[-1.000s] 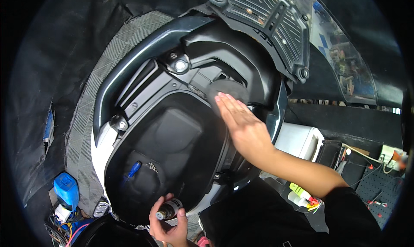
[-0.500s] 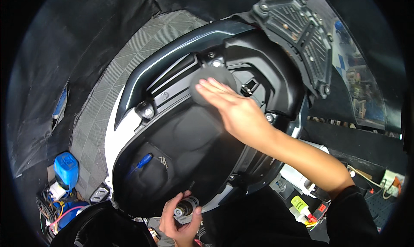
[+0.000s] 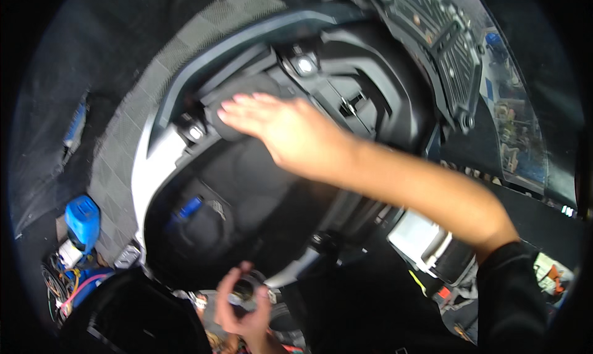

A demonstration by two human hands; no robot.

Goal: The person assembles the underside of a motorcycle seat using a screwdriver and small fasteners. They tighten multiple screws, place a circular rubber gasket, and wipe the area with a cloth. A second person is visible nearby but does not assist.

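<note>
With fingers stretched flat, my right hand (image 3: 290,131) presses a round dark grey foam pad (image 3: 247,85) against the black plastic rim of a scooter's under-seat compartment (image 3: 265,212). The thumb is hidden beneath the hand. Close to the compartment's near edge, my left hand (image 3: 231,314) curls around a small dark can (image 3: 247,287), its end facing up. Inside the compartment lie a blue-handled screwdriver (image 3: 189,208) and, beside it, several small screws (image 3: 217,209), blurred by motion.
A black rear rack (image 3: 448,63) rises beyond the compartment at the far right. Blue jug (image 3: 83,219) and tangled cables (image 3: 55,289) sit at the left on the floor. A white box (image 3: 411,233) stands right of the scooter, below my right forearm. Grey checkered matting (image 3: 117,187) borders the left side.
My right hand has slid the pad leftward along the rim, from the middle toward the left bolt. My left hand and the can have shifted slightly left; the whole view has shifted a little.
</note>
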